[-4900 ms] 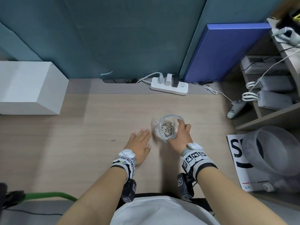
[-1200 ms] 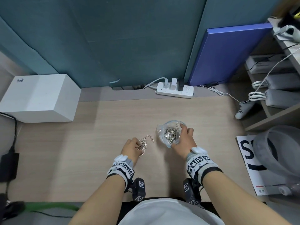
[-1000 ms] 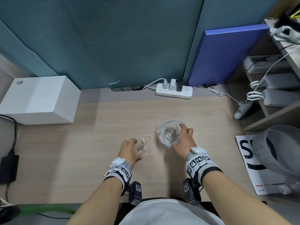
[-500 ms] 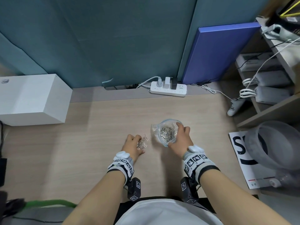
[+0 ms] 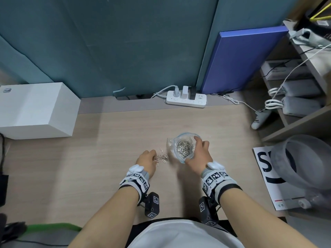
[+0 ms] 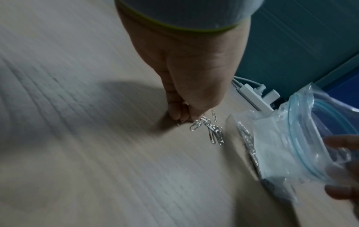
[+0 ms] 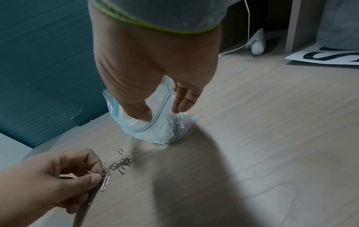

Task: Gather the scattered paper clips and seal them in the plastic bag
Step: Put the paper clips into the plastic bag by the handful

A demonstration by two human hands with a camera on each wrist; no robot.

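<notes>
A clear plastic zip bag [image 5: 172, 143] with a blue seal strip stands open on the wooden table [image 5: 107, 140]. A heap of silver paper clips [image 5: 183, 149] lies inside it. My right hand [image 5: 192, 150] grips the bag's mouth, thumb inside the rim and fingers outside, as the right wrist view shows around the bag [image 7: 155, 129]. Left of the bag lies a small cluster of loose paper clips [image 5: 163, 157] [image 6: 211, 130] [image 7: 122, 162]. My left hand [image 5: 154, 158] [image 7: 98, 173] pinches several clips at the cluster's left edge between thumb and curled fingers.
A white box [image 5: 35, 110] sits at the table's far left. A white power strip [image 5: 186, 101] lies along the back edge by the teal wall. Shelves with cables, a grey tub [image 5: 302, 160] and a printed sheet [image 5: 265, 169] crowd the right side.
My left hand has drawn the loose clips into a tighter cluster beside the bag and now pinches some of them. The right hand keeps its hold on the bag's mouth.
</notes>
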